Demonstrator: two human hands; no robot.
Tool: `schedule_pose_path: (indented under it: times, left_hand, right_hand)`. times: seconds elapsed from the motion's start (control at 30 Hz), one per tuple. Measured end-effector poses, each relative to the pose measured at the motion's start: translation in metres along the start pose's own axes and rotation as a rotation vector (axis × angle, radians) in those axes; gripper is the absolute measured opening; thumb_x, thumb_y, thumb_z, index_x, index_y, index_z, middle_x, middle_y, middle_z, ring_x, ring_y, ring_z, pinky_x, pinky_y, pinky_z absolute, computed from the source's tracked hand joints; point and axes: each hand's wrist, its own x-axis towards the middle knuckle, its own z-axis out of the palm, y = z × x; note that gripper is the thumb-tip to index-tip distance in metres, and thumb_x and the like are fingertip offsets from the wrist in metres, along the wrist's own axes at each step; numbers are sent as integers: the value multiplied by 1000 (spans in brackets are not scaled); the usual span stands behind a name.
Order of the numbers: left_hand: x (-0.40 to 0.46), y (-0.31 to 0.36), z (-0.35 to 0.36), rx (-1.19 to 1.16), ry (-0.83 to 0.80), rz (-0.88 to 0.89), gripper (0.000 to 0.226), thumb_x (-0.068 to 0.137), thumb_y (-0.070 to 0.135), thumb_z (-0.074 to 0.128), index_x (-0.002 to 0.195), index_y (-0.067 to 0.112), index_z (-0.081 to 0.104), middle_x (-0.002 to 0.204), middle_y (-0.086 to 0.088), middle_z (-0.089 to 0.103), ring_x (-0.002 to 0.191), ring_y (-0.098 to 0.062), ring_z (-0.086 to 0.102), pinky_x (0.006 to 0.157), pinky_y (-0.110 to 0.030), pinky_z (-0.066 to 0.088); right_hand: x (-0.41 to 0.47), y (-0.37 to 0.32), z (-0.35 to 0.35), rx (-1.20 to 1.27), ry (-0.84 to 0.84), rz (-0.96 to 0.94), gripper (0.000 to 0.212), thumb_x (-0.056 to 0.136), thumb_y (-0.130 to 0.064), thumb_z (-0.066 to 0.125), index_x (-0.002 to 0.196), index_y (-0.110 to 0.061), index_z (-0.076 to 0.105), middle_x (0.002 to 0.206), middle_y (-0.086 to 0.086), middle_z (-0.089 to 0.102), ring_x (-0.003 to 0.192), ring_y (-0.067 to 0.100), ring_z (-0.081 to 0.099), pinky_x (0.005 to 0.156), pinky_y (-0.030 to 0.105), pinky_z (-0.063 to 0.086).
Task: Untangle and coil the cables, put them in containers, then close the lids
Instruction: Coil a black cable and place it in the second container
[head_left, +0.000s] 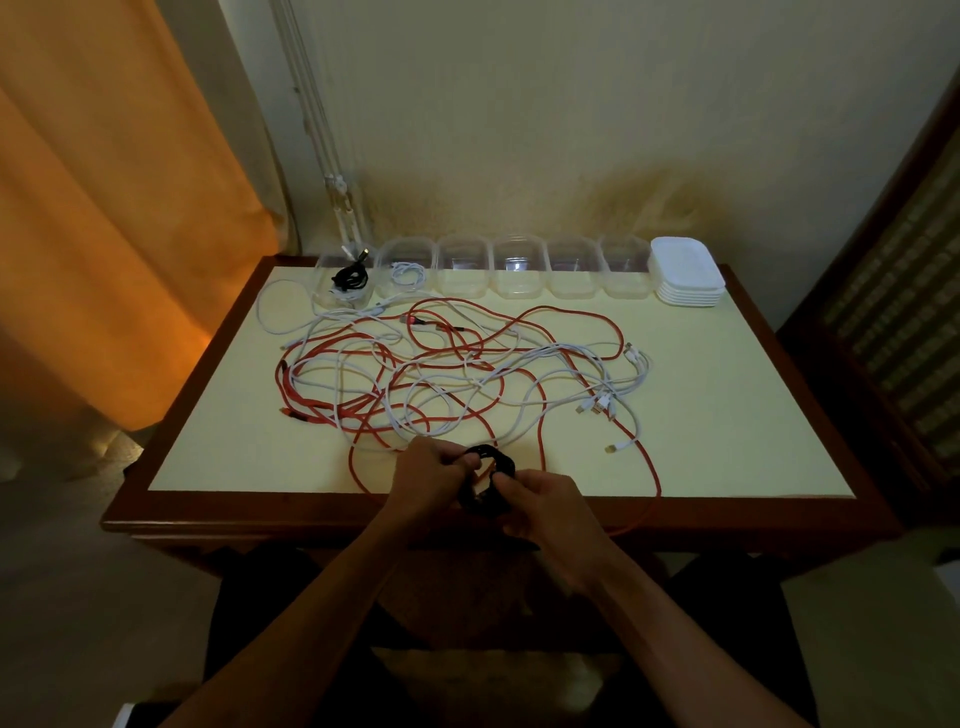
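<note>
Black cable coil (488, 480): small tight ring of black cable, held just above the near edge of the table, between both hands.
Left hand (434, 475): fingers curled round the left and upper part of the coil; grip closed on it.
Right hand (537, 501): fingers and thumb pinching the lower right part of the coil; grip closed on it.
Red cables (571, 332): long loops spread over the middle of the table, crossing over and under the white ones; one loop running down past the near edge, right of the hands.
White cables (519, 379): thin loops tangled with the red, several plug ends gathered at the right side of the heap.
Table (727, 415): pale yellow top in a dark wooden frame.
Containers (517, 267): row of six clear open boxes along the far edge, touching or nearly touching side by side.
Leftmost container (324, 283): holding a coiled black cable (352, 278), one plug end pointing up.
Second container (408, 257): holding a coiled white cable (408, 273).
Remaining four containers: no cable visible inside.
Lids (685, 273): white stack at the right end of the row, just beside the last container.
Curtain (119, 208): orange, hanging left of the table.
Wall (571, 130): pale, stained low down behind the containers.
</note>
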Motion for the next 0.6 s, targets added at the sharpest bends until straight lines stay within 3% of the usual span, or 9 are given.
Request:
schedule_pose_path:
  times: [0.13,0.23,0.3,0.43,0.6]
  left_hand:
    - [-1,2,3,8,47,28,15,95,12,59,88,10,72,72,2,67,64,-5,64,56,-13,45]
    - [-1,2,1,33,58,54,16,95,11,59,87,6,73,69,3,66,60,-1,62,53,-10,45]
    - [0,0,0,35,54,65,16,95,11,59,89,5,73,71,2,66,63,-3,63,56,-10,47]
    - [2,-5,-5,30,-5,87,16,95,13,59,92,5,72,77,-3,68,72,-14,67,70,-26,57]
    - [6,-10,-11,-31,-15,78,16,96,15,58,93,7,72,81,-5,70,76,-16,70,75,-34,59]
  right_hand:
    - [2,-1,2,-152,41,-19,24,99,-31,56,106,-15,72,97,0,75,92,15,70,84,35,56]
    - [6,-6,0,-324,48,-35,19,99,-32,57,96,-21,72,84,-6,71,72,0,66,67,18,47]
    - [10,-8,-2,-417,45,-29,20,98,-33,57,90,-21,71,74,-6,68,60,-2,62,60,15,44]
    - [16,-12,-9,-494,3,-30,21,99,-33,57,85,-23,70,63,-8,66,55,-1,60,58,17,47]
    - [26,-16,-9,-425,79,-57,26,96,-36,61,112,-17,67,90,-2,72,70,9,69,61,18,52]
